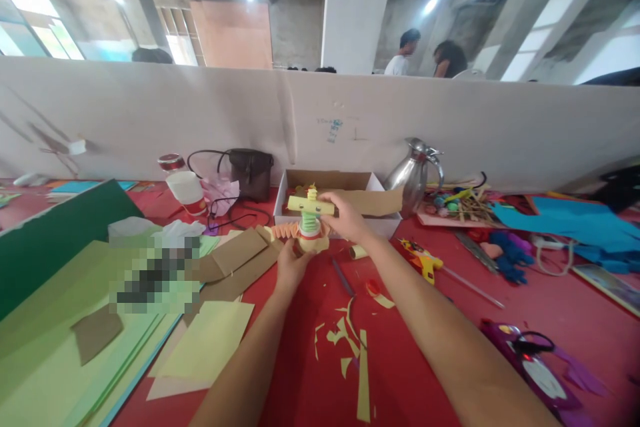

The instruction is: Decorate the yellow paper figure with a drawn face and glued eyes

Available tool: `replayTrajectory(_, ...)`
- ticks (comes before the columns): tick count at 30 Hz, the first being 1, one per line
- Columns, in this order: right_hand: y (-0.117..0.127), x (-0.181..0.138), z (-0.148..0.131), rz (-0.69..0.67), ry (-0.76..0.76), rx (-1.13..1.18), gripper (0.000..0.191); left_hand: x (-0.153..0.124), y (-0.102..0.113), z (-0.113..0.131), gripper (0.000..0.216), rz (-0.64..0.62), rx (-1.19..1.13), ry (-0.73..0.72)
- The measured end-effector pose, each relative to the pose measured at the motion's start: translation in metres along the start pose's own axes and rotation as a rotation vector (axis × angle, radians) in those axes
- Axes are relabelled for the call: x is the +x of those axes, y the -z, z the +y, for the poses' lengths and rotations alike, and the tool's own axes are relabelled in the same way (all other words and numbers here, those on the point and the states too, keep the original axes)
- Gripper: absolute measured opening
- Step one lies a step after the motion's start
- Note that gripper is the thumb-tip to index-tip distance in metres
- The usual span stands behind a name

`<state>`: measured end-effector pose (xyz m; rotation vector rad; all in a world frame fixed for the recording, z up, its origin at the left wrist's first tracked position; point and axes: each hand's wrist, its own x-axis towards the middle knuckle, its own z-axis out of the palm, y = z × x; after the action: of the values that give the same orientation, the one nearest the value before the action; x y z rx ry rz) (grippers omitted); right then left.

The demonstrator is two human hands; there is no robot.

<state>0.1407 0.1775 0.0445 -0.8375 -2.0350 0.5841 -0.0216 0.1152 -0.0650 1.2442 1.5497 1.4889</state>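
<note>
A paper craft figure (309,222) is held up over the red table, in front of an open box. It has a yellow paper tube across its top, a green folded-paper neck and an orange pleated strip at its left. My left hand (293,265) grips the figure's round base from below left. My right hand (345,215) pinches the right end of the yellow tube. Part of the base is hidden by my fingers. Yellow paper scraps (345,333) lie on the table between my forearms.
Behind the figure stands a cardboard box (377,183), with a metal jug (413,170) at its right. A yellow glue gun (425,260) lies right of my right forearm. Stacked coloured paper (60,280) and a yellow sheet (210,340) lie left. A paper cup (186,190) stands farther back.
</note>
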Motion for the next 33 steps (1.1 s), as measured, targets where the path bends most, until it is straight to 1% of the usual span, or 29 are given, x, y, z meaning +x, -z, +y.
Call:
replayTrajectory(4, 0.000, 0.006, 0.002, -0.010, 0.005, -0.074, 0.042, 0.002, -0.004, 0.000, 0.046, 0.010, 0.049, -0.022)
replayTrajectory(8, 0.000, 0.005, 0.002, -0.033, -0.025, -0.077, 0.049, -0.004, -0.002, 0.003, 0.042, 0.015, 0.092, -0.064)
replayTrajectory(12, 0.003, 0.003, -0.006, -0.037, -0.028, -0.074, 0.051, -0.007, 0.001, 0.009, 0.049, -0.019, 0.063, -0.111)
replayTrajectory(14, 0.005, 0.003, -0.009, -0.044, -0.030, -0.074, 0.051, -0.007, 0.002, 0.010, 0.052, -0.038, 0.052, -0.102)
replayTrajectory(18, 0.007, 0.005, -0.010, -0.047, -0.038, -0.071, 0.053, -0.005, 0.003, 0.009, 0.053, -0.033, 0.006, -0.073)
replayTrajectory(25, 0.007, 0.009, -0.004, -0.050, -0.074, 0.005, 0.059, -0.005, 0.002, 0.006, 0.041, -0.012, 0.088, -0.117)
replayTrajectory(28, 0.014, 0.005, -0.007, 0.020, -0.137, 0.010, 0.064, -0.005, 0.001, 0.006, 0.041, -0.009, 0.089, -0.140)
replayTrajectory(30, 0.020, -0.004, -0.012, 0.118, -0.175, 0.030, 0.063, -0.005, 0.000, 0.006, 0.043, -0.015, 0.098, -0.142)
replayTrajectory(33, 0.028, -0.029, -0.022, 0.277, -0.181, 0.105, 0.056, -0.004, -0.001, 0.007, 0.044, -0.010, 0.131, -0.130)
